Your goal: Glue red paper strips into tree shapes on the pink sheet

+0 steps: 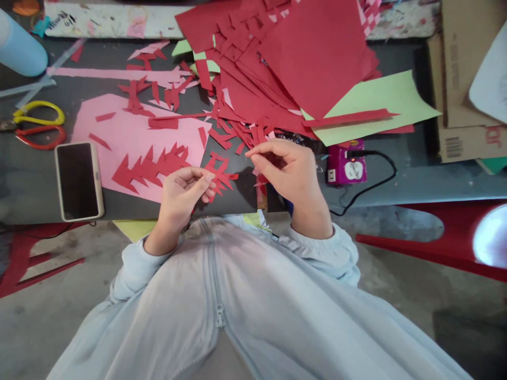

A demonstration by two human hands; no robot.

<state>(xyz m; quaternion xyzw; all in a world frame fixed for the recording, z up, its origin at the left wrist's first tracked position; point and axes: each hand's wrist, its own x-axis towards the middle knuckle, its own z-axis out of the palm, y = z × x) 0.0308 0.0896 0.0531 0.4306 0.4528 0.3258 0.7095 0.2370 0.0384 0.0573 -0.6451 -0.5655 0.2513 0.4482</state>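
Near edge of tabletop: red paper cutout, pinched in left hand.
Left fingers grip its left end; right hand has thumb and forefinger together, anything between them too small to tell. Cutout likely light, limp, easily torn at the narrow spikes; best held by its broader middle. Cardboard at right edge appears to read "JD"; handwriting on the far-edge board illegible.

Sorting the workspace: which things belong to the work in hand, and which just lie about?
Likely in the work: red cutout in the left hand, red sheet, pink sheet, scissors.

Seemingly lying about: phone, purple box, blue bottle, cardboard.
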